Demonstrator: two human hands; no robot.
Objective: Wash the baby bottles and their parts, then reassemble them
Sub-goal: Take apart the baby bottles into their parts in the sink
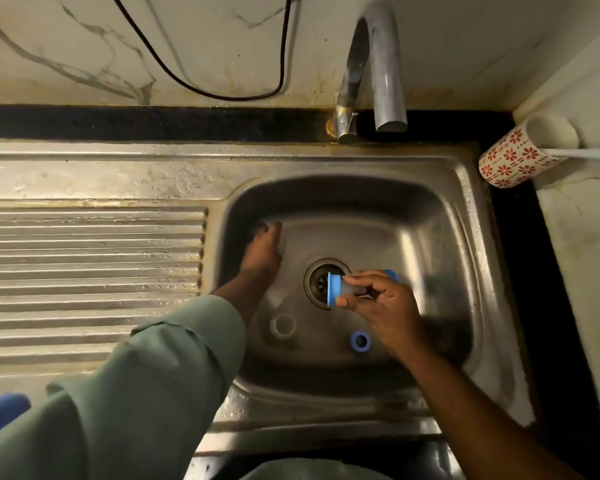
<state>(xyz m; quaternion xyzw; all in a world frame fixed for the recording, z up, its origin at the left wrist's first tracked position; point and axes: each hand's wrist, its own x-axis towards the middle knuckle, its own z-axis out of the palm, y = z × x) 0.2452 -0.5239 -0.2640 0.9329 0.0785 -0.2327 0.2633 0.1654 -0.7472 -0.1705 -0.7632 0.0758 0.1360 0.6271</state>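
Observation:
My right hand (381,306) holds a small clear baby bottle (352,289) sideways over the drain (317,284); its blue collar (333,289) points left. Another bit of blue shows behind my knuckles. On the floor of the steel sink (430,244) a blue ring (360,341) lies just under that hand. A clear round part (283,325) stands left of the ring. My left hand (262,252) reaches down to the basin's far left side with its fingers stretched out. A faint clear shape lies by its fingertips; whether they touch it I cannot tell.
The tap (385,81) stands behind the basin, and no water runs. A ribbed drainboard (84,265) fills the left side. A white cup with red flowers (520,154) lies on the black counter at right. A blue object (0,410) sits at the bottom left.

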